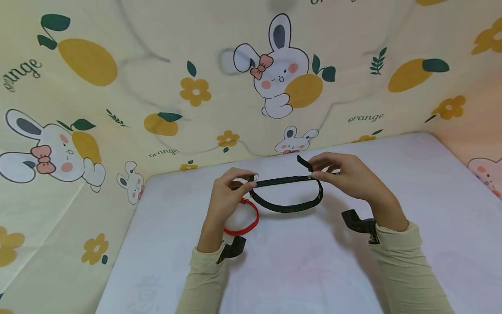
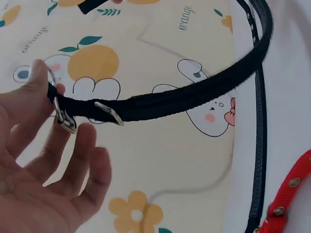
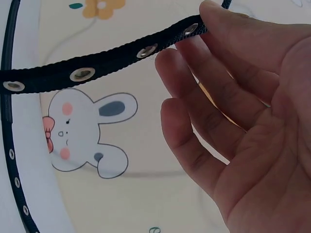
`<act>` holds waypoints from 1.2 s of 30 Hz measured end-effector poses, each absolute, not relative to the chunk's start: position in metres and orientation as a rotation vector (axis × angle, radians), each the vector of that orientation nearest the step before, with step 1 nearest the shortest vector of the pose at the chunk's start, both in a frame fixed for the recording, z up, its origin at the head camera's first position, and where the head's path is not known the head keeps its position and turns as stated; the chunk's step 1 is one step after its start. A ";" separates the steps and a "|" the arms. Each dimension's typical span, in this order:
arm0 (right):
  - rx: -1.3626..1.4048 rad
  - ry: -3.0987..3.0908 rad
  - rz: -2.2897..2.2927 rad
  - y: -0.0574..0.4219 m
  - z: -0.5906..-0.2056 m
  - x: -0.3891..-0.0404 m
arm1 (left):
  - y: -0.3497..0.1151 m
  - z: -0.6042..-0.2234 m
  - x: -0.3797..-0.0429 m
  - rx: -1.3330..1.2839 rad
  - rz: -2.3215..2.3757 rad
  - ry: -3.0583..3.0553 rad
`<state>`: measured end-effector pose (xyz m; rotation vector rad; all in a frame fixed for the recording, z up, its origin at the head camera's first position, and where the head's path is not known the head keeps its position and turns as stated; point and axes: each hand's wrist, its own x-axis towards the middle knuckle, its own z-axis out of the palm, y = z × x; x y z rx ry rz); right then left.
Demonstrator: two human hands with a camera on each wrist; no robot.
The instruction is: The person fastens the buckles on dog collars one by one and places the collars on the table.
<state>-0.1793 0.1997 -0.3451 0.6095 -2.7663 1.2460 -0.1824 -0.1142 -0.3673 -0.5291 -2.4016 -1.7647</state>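
Observation:
A black dog collar point(image 1: 282, 180) stretches between both hands above the table. My left hand point(image 1: 227, 192) pinches its buckle end, where a metal ring and a buckle point(image 2: 65, 119) show in the left wrist view. With thumb and fingertips my right hand point(image 1: 349, 172) pinches the other end, which has metal eyelets point(image 3: 82, 74); the loose tip point(image 1: 304, 163) sticks out beyond the fingers. Below, a second black strap with eyelets point(image 1: 288, 209) curves across, its ends rising toward the held collar in the head view. A red collar point(image 1: 252, 223) with metal studs lies beside the left wrist.
The white table point(image 1: 298, 270) ends at the back against a cloth point(image 1: 219, 113) printed with rabbits, oranges and flowers. A similar cloth hangs on the left side. Black camera mounts point(image 1: 358, 222) sit on both wrists.

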 end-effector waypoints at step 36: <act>0.922 -2.693 1.222 0.159 -0.348 -0.171 | -0.087 -0.367 -0.173 -0.691 -1.852 -2.291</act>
